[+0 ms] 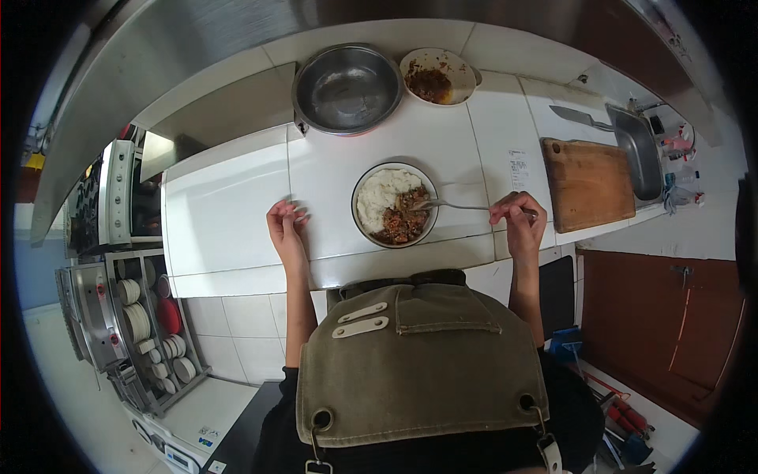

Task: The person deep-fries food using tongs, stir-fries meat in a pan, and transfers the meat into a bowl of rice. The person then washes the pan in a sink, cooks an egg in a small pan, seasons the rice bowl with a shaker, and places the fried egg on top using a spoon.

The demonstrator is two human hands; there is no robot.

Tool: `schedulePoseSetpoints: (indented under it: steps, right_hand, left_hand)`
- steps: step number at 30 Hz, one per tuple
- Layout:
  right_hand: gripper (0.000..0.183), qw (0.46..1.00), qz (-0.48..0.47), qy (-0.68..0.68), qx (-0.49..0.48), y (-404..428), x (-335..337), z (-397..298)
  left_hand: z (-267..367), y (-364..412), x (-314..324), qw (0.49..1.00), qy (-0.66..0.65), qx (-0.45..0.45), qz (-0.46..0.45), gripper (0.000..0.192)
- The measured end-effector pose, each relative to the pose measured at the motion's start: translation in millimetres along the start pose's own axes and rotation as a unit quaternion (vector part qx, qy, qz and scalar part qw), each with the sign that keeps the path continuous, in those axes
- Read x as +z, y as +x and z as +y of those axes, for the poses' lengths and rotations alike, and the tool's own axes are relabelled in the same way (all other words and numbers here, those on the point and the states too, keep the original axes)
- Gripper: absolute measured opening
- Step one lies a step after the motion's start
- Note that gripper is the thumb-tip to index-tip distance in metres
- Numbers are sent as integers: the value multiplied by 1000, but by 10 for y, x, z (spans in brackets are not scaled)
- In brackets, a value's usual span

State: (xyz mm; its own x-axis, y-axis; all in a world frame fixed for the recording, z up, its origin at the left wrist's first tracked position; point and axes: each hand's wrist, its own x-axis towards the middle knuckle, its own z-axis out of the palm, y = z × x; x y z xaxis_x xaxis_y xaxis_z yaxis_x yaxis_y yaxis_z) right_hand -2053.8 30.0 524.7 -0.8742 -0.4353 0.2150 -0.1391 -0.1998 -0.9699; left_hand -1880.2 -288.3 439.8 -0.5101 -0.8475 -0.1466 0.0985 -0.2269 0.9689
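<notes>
My right hand (pixel 517 220) grips the end of a long-handled metal spoon (pixel 465 207). The spoon's head rests in minced, sauced food (pixel 404 224) on the right side of a dark-rimmed white bowl (pixel 355 222). White rice (pixel 379 195) fills the bowl's left part. Left of the bowl, my left hand (pixel 287 225) hovers by the white tiled counter (pixel 231 222), its fingers loosely bent, apart and holding nothing.
Behind the bowl stand a large metal basin (pixel 347 89) and a sauce-smeared white dish (pixel 438 74). To the right are a printed paper slip (pixel 519 169), a wooden cutting board (pixel 589 186), a knife (pixel 577 115) and a sink (pixel 639 154). A dish rack (pixel 155 320) and stove (pixel 115 192) stand left.
</notes>
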Motion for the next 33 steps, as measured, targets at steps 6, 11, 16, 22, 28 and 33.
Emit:
schedulePoseSetpoints:
  steps: [6, 11, 16, 22, 28, 33]
  right_hand:
    - [19, 998, -60, 25, 11, -79, 229, -71]
    - [14, 996, -80, 38, 31, -111, 198, -125]
    - [13, 994, -102, 11, 48, -140, 258, -124]
    - [12, 997, -73, 18, 4, -141, 155, -215]
    - [11, 990, -136, -47, 13, -155, 209, -293]
    - [10, 991, -132, -28, -17, -120, 262, -336]
  left_hand:
    - [-86, 40, -47, 1000, -17, 6, -8, 22]
    - [-122, 56, -88, 1000, -15, 11, -14, 22]
    - [-87, 47, -31, 1000, 0, 6, -8, 22]
    - [-73, 41, -14, 1000, 0, -3, 0, 23]
    - [-105, 37, -54, 1000, -19, 12, -12, 24]
    - [-105, -4, -65, 1000, -6, 11, -12, 25]
